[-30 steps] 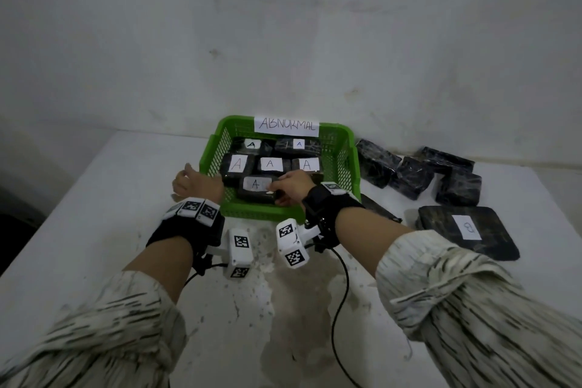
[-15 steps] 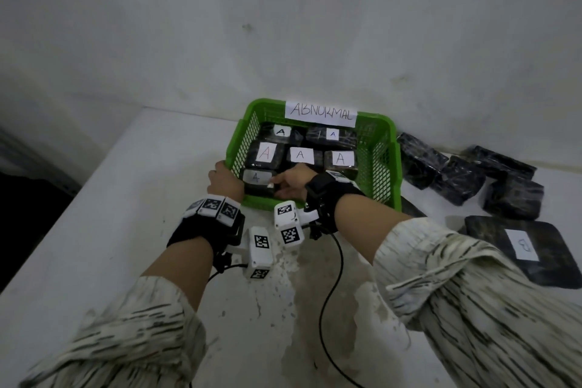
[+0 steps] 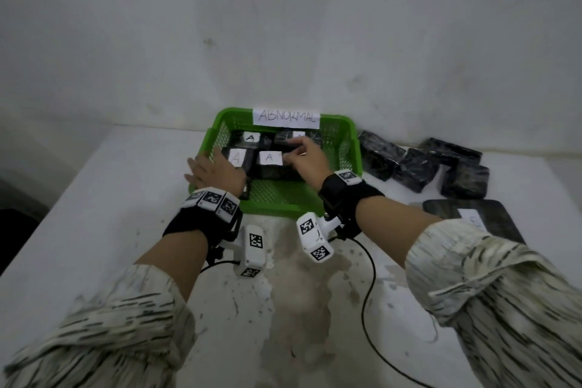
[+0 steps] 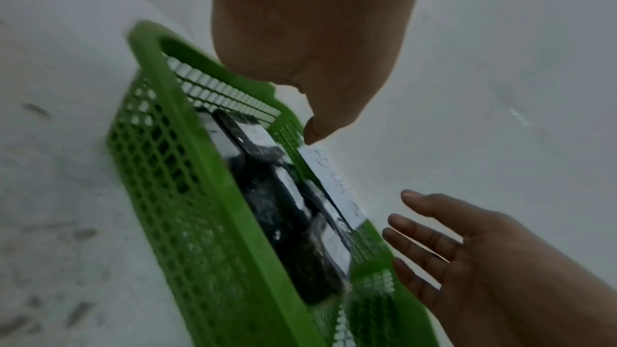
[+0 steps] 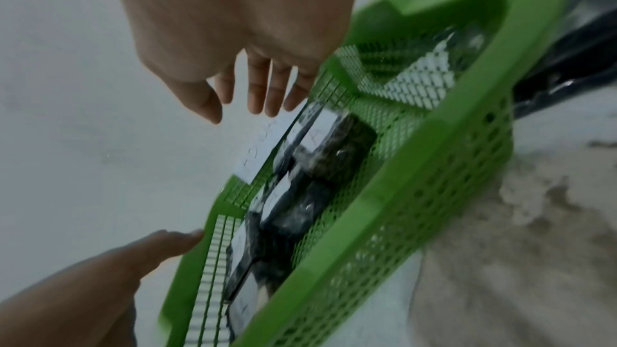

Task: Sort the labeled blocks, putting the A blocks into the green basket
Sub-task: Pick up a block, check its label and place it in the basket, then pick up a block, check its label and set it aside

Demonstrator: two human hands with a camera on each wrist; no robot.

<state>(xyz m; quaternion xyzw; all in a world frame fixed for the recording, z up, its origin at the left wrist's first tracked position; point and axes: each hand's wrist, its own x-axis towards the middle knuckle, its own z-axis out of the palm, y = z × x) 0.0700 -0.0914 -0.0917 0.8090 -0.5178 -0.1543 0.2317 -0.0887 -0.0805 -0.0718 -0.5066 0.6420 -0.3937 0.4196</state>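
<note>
The green basket (image 3: 277, 208) stands at the back of the table and carries an "ABNORMAL" paper tag (image 3: 286, 117). Several dark wrapped blocks with white A labels (image 3: 269, 157) lie inside it. My right hand (image 3: 296, 151) hovers over the blocks at the basket's right, fingers straight and spread, holding nothing. In the right wrist view the right hand (image 5: 267, 94) is empty above the basket (image 5: 400, 181). My left hand (image 3: 204, 167) lies flat and open over the basket's left rim. The left wrist view shows the left hand (image 4: 317, 128) open above the basket (image 4: 233, 207).
Several unlabeled dark wrapped blocks (image 3: 415, 167) lie on the table right of the basket. A large flat dark slab with a white label (image 3: 472, 220) sits at the near right. A black cable (image 3: 368, 287) trails over the stained white tabletop. A wall stands close behind.
My right hand let go of the A block at the basket's front and rose toward the basket's back. The left hand opened flat over the left rim.
</note>
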